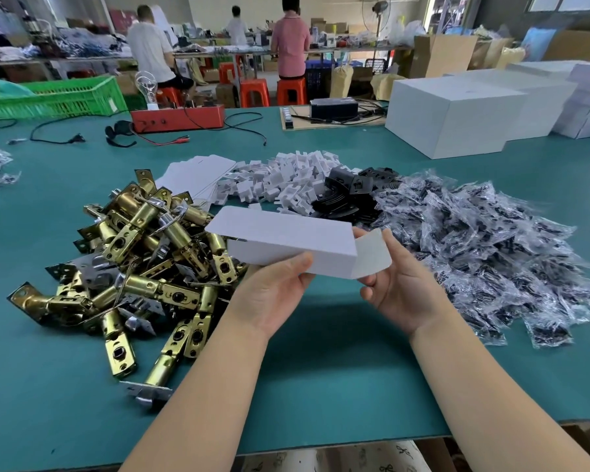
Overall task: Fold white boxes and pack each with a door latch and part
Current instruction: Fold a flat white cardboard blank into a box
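Holding small white cardboard box (286,240) above brass latch pile: left hand (273,294) gripped underside, right hand (399,287) pinched end flap; judged light, crushable.

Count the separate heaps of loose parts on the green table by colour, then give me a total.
Brass door latches: 1
White plastic pieces: 1
Black plates: 1
Clear bags of dark parts: 1
Total: 4 heaps in the middle of the table; a few more bags lie at its far left edge.

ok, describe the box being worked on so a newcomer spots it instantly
Start at the green table, between the brass latch pile and the clear bags. The small white box is held above it by both hands, end flap open; the other white cartons sit on the table.
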Demonstrator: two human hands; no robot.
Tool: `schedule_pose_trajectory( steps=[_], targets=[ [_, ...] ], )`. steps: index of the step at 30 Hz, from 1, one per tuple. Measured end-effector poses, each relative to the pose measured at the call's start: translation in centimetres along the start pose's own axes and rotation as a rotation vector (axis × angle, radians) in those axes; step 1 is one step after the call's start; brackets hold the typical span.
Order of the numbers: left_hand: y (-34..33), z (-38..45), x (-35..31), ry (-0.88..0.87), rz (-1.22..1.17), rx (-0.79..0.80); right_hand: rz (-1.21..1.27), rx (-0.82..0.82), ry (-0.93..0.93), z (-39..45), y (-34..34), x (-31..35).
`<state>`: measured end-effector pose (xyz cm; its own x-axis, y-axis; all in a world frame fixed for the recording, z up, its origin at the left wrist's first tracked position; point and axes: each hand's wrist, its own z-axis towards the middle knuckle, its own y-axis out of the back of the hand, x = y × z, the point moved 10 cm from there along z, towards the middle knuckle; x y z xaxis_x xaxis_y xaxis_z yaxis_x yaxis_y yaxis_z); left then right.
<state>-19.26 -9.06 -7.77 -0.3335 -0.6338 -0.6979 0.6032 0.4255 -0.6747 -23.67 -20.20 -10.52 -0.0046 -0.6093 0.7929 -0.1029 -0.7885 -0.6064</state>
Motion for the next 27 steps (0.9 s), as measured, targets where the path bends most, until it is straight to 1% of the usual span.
schedule_pose_trajectory(
  steps=[3, 5, 7, 10, 13, 17, 19, 22, 24, 27],
  targets=[
    [0.0, -0.2, 1.0, 0.056, 0.134, -0.012, -0.144, 0.054, -0.057, -0.3, -0.8, -0.8],
    [-0.3, -0.3, 1.0, 0.041, 0.233, 0.022, -0.189, 0.049, -0.084, -0.2, -0.9, -1.1],
    [-0.4, -0.4, 0.9, 0.016, 0.310, 0.034, -0.230, 0.019, -0.080, 0.0, -0.7, -1.0],
    [-0.2, -0.4, 0.7, -0.001, 0.419, -0.033, -0.272, -0.055, -0.069, 0.1, 0.0, -0.7],
    [0.1, -0.3, 1.1, 0.018, 0.544, -0.084, -0.290, -0.090, -0.074, 0.1, 0.2, -0.8],
    [0.4, -0.7, 1.2, -0.008, 0.683, -0.119, -0.444, -0.184, -0.093, 0.2, 1.0, -1.3],
    [0.3, -0.6, 1.3, -0.003, 0.676, -0.118, -0.433, -0.221, -0.080, 0.2, 1.2, -1.2],
    [0.3, -0.4, 1.1, -0.016, 0.638, -0.125, -0.313, -0.274, -0.062, 0.1, 1.7, -0.9],
    [0.5, -0.3, 1.0, -0.011, 0.623, -0.127, -0.231, -0.283, -0.060, 0.2, 1.9, -0.9],
    [0.4, -0.2, 1.1, 0.008, 0.602, -0.102, -0.187, -0.291, -0.068, 0.3, 2.2, -1.0]
  ],
)
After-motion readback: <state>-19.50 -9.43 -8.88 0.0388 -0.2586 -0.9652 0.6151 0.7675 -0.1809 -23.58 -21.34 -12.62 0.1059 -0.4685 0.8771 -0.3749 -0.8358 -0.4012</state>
